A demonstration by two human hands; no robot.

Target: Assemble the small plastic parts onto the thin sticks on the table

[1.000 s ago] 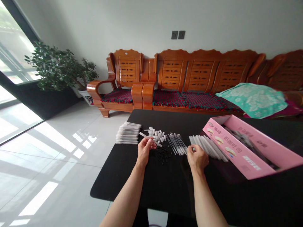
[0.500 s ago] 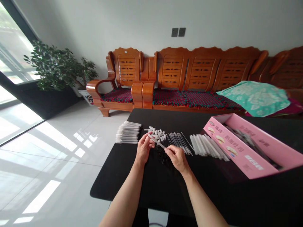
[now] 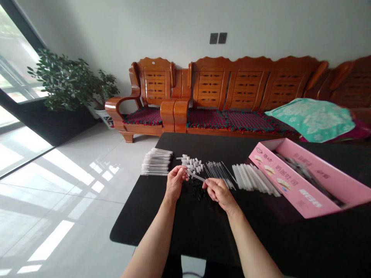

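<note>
Evidently both hands are closed on one slim white tube [image 3: 197, 177]: the left hand [image 3: 174, 185] pinches its far end between thumb and fingers, and the right hand [image 3: 220, 194] has thumb and forefinger clamped at the near end. The tube spans the gap between the two hands, slanting down toward the right one, above the table [image 3: 203, 235]. Whether anything sits inside it is too small to tell.

Just under the grip, slightly toward the person, lies a scatter of small black pieces [image 3: 198, 192]. Right behind the tube is a loose heap of short white caps [image 3: 194, 165]. Just beyond the right hand, thin rods [image 3: 217, 173] lie side by side, slanting, and further right comes a row of thicker white tubes [image 3: 252, 177]. On the other side, beyond the left hand, a stack of white sticks [image 3: 156, 162] lies crosswise, dark toward the ends nearest the grip.

Well to the right of the grip stands an open pink box [image 3: 290, 185] with greyish, indistinct contents. Farther off, past the table, a wooden sofa [image 3: 211, 87] bears a turquoise floral cushion [image 3: 314, 120]; far left of the hands stands a leafy plant [image 3: 68, 83].
</note>
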